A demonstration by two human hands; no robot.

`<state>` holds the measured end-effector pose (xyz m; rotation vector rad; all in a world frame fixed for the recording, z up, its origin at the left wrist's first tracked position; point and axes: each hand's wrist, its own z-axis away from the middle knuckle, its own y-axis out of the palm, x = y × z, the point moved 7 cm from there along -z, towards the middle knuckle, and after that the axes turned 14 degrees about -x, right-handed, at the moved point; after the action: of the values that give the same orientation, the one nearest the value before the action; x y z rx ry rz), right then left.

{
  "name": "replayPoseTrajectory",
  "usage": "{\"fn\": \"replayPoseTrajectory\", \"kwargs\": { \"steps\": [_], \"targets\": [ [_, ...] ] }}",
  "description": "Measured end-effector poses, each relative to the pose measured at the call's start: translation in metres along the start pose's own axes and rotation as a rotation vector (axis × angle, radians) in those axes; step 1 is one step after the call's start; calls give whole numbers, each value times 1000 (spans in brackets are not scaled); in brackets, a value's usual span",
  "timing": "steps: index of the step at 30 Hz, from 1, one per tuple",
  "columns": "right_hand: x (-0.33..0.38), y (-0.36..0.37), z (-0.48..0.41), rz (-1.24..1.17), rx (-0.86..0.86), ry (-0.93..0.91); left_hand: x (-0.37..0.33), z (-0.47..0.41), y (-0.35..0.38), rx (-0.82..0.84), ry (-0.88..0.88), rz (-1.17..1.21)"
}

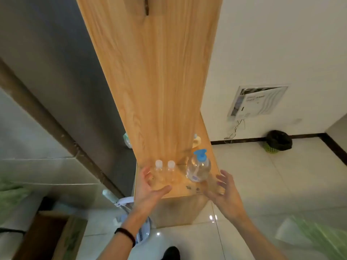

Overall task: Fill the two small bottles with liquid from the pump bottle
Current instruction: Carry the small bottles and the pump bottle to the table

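The pump bottle (198, 168) stands upright near the front right corner of the wooden surface (180, 190), clear-bodied with a blue pump head and clear liquid inside. A small label (195, 178) sits low on its side, but the print is too blurred for me to read. The two small bottles, the left one (158, 168) and the right one (171, 168), stand upright side by side toward the front left corner, just beside each other, each with a white cap. Their clear bodies almost vanish against the wood, so I cannot tell whether they hold anything.

My left hand (150, 186) is open at the front left corner, its fingers (145, 174) spread just beside the left small bottle and the thumb stretched under both. Whether I touch the bottle I cannot tell. My right hand (223, 190) is open at the front right corner, holding nothing, its fingers (222, 177) straight and near the pump bottle, apart from it.

Small dark marks (188, 187) near the front edge are unreadable. Behind the pump bottle a yellowish bottle (196, 141) is half hidden. A black band (125, 234) circles my left wrist. By the far wall stands a green bin (278, 142) with a black bag
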<state>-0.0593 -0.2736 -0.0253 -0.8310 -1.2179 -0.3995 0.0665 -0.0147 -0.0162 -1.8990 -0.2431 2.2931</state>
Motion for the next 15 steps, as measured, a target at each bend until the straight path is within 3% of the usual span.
{"fn": "replayPoseTrajectory", "kwargs": {
  "steps": [8,15],
  "targets": [
    [11,36,-29,22,64,8,-2,-28,24,-21,120,-86],
    [17,50,-37,-16,112,23,9,-26,37,-86,44,-15]
  ]
}}
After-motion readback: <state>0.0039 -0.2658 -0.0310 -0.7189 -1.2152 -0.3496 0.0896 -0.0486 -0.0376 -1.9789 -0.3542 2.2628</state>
